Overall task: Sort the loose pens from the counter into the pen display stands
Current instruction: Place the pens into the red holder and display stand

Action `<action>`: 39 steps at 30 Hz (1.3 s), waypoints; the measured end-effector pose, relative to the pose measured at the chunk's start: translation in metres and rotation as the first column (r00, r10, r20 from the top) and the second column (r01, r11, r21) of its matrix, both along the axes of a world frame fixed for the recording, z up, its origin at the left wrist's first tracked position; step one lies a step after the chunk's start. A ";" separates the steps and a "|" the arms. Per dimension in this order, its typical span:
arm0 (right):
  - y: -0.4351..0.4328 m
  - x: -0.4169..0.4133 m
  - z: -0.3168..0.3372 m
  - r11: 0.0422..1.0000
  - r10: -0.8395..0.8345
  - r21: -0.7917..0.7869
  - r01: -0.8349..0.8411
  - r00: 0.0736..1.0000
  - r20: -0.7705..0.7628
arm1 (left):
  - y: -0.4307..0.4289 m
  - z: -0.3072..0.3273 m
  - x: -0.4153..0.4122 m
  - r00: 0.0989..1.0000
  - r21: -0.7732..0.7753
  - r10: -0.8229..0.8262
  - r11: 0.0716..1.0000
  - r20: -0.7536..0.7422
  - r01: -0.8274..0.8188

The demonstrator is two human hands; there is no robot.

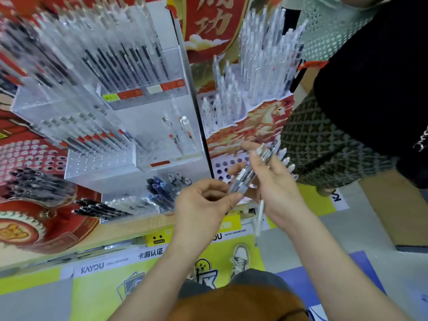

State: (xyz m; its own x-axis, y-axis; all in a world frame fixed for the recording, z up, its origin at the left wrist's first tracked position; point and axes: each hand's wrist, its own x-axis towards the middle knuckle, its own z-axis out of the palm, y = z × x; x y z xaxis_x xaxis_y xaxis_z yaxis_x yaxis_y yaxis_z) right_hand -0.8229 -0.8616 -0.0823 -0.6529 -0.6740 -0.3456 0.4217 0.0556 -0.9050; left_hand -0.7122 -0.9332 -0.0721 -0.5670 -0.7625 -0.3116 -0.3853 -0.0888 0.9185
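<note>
Pens [243,179], slim clear-plastic barrels, gripped in right hand [278,184] fingers, lower end pinched by left hand [203,205] fingers.

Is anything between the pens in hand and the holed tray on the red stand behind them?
Nothing visible. The pens, held by the right hand and pinched low down by the left hand, sit just in front of the holed tray, whose near holes look open. A few white pens stand at its right.

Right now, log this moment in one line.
left hand: pinches pens at lower end | right hand: grips pens | stand: holed, behind hands | phase: sorting
</note>
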 end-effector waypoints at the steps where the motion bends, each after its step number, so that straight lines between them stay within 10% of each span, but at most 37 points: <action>1: -0.002 0.002 0.000 0.998 0.014 0.062 -0.009 0.997 -0.078 | -0.002 -0.001 0.003 1.000 -0.036 0.026 0.999 0.002 -0.026; 10: -0.009 0.010 -0.003 0.992 0.075 -0.120 -0.041 0.955 0.289 | -0.009 -0.007 0.018 0.997 0.036 0.047 0.998 -0.062 -0.045; 24: -0.024 0.021 0.014 0.881 0.472 -0.023 -0.472 0.882 -0.001 | -0.049 0.011 0.030 0.967 0.114 0.014 0.993 -0.256 0.016; 34: -0.070 0.055 0.027 0.885 0.465 0.036 -0.465 0.885 0.000 | -0.090 0.027 0.071 0.927 0.137 0.143 0.986 -0.348 -0.100; 39: -0.086 0.057 0.018 0.926 0.356 0.093 -0.365 0.929 0.106 | -0.143 0.045 0.086 0.794 -0.012 0.354 0.911 -0.494 -0.413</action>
State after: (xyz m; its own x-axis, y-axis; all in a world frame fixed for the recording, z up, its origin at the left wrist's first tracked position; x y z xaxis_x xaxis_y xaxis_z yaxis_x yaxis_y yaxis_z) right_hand -0.7657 -0.9473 -0.0644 -0.3377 -0.8132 -0.4739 0.4302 0.3144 -0.8462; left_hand -0.6260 -1.0758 -0.0269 -0.2742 -0.9615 0.0177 0.1396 -0.0216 0.9900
